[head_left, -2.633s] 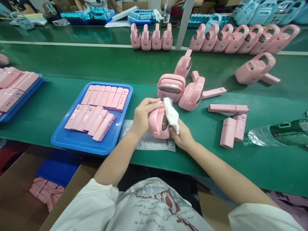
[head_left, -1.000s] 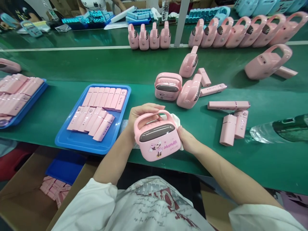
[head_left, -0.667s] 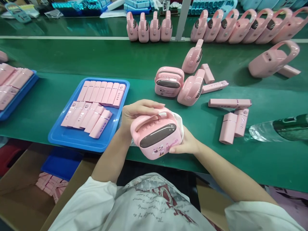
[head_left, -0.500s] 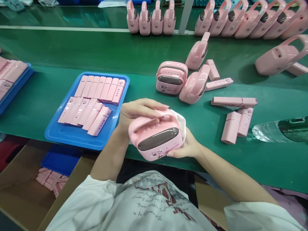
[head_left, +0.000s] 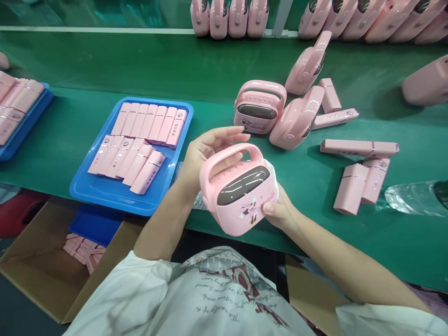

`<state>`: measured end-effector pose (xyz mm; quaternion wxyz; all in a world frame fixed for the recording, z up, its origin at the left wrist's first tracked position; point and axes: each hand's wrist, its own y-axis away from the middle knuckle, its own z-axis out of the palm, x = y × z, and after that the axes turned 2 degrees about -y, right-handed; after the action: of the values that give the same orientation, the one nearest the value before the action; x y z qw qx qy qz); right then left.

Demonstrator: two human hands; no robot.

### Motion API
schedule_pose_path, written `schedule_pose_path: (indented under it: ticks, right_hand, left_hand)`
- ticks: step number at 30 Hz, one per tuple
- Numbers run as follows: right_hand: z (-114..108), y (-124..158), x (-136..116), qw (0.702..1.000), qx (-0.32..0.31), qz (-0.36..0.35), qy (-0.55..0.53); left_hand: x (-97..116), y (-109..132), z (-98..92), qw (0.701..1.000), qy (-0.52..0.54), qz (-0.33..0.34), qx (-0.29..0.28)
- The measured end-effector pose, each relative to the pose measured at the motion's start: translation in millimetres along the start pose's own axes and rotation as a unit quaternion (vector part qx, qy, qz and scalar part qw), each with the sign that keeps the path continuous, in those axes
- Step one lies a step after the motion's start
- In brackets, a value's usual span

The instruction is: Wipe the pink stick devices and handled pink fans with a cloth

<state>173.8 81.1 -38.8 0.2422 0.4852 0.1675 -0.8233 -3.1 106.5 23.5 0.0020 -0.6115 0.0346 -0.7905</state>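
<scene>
A pink portable speaker (head_left: 233,217) with an arched handle, a dark oval front panel and a cartoon print is held up over the table's near edge. My right hand (head_left: 284,208) grips its right side, thumb on the front. Between that palm and the speaker's side shows a white cloth (head_left: 272,173). My left hand (head_left: 196,161) is behind the handle on the left, fingers stretched out and apart, part of it seen through the handle opening. Whether it touches the speaker I cannot tell.
A blue tray (head_left: 79,186) holds rows of pink button sticks (head_left: 149,172). Beyond my hands stand several pink speakers (head_left: 259,122), with loose pink sticks (head_left: 352,186) and a clear bottle (head_left: 413,198) to their right. More speakers (head_left: 219,21) line the shelf. Lower left is a cardboard box (head_left: 38,280).
My left hand has lifted off the speaker's top and its fingers have spread. The speaker has tipped so more of its front shows. The camera view has shifted slightly.
</scene>
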Motion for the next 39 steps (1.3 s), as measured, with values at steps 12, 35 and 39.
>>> schedule_pose_path:
  ticks: [12, 35, 39]
  right_hand:
    - [-8.0, 1.0, -10.9, 0.951, 0.164, -0.145, 0.218]
    - [-0.4, 2.6, -4.4, 0.715, 0.042, -0.364, 0.595]
    - [-6.2, 1.1, -9.9, 0.756, 0.088, -0.359, 0.541]
  left_hand:
    - [-15.5, 5.8, 4.3, 0.995, 0.024, 0.051, -0.079]
    - [-31.6, 4.9, 13.6, 0.989, -0.109, 0.073, 0.074]
    - [-31.5, -3.3, 14.1, 0.997, 0.0, 0.007, 0.076]
